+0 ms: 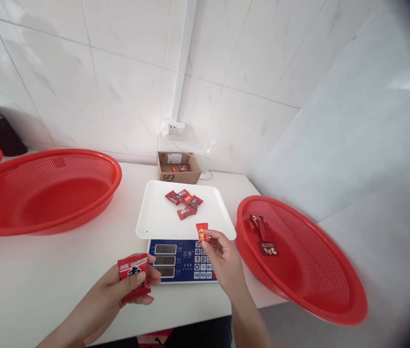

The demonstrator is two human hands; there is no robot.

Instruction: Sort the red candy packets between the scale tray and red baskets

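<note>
Left hand [110, 292]: I read fingers closed around a larger red packet [132, 267].
Right hand [225, 260]: thumb and fingertips pinched on a small red packet [202, 232], seen against the near edge of the white tray [154, 210].
On tray: red wrapped pieces [187, 199] clustered; blue scale panel [186, 271] in front.

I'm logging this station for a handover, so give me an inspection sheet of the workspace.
Surface: white table.
Job's things: small packets on the white tray of a blue scale; more packets in the red basket at right.
Clutter: two red baskets at left, a cardboard box holding packets, a dark canister.
Hands: left hand grips at least one large red packet; right hand pinches a small red packet near the tray's front edge.
Cables: white wall conduit; possibly a pale cord beside the box.
Surroundings: tiled wall with a socket.
</note>
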